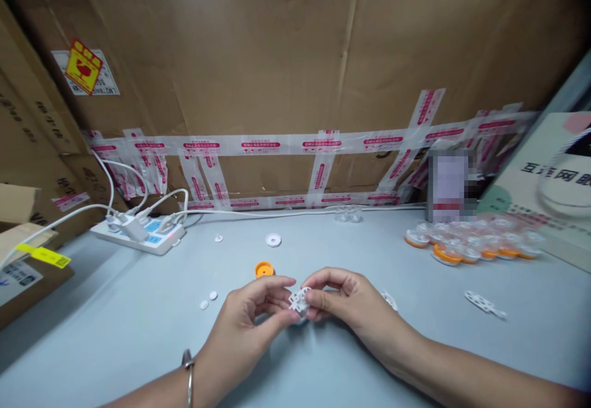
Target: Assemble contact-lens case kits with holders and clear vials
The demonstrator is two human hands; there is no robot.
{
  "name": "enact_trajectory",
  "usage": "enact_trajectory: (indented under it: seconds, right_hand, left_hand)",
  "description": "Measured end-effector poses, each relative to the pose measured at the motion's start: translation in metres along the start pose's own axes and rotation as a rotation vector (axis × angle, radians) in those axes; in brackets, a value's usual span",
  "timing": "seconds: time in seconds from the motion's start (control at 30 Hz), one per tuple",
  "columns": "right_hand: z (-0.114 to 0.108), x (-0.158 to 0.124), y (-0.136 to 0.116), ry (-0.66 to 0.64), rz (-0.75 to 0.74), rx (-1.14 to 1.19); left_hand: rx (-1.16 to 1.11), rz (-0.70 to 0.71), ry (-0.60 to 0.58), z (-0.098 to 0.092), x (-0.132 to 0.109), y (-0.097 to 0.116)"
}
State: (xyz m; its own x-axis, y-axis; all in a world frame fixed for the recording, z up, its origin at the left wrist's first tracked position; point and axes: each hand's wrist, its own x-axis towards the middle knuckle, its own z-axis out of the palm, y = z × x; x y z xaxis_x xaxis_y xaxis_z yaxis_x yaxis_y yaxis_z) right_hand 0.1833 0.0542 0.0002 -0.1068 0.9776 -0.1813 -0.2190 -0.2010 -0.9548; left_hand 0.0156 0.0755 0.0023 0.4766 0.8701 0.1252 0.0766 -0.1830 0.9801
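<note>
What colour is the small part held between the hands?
White. The small part between left hand and right hand shows best in the head view.

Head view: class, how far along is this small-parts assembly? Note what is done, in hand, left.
Done, it seems: the pile of orange-and-clear discs at right. In hand: a white piece pinched between left hand and right hand. Left, probably: the loose orange cap, white ring and white strip.

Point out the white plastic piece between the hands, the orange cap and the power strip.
white plastic piece (pixel 298 301): head view, its middle.
orange cap (pixel 265 269): head view, its top face.
power strip (pixel 161 246): head view, its near edge.
</note>
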Motion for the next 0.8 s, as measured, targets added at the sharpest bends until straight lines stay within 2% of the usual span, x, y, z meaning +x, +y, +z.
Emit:
enact_trajectory:
  seconds: [0.27,0.5,0.8]
  right_hand:
    - [0.0023,0.0012,0.0041,0.008,-0.012,-0.005]
    - [0.0058,-0.0018,0.0039,0.014,-0.053,-0.023]
    - [0.0084,-0.0054,0.005,0.011,-0.046,-0.026]
  left_hand:
    - [0.044,0.058,-0.009,0.0004,-0.0024,-0.0053]
    - [0.054,0.067,-0.022,0.0018,-0.0031,-0.0019]
    - [0.161,0.182,0.043,0.0033,-0.0057,-0.0071]
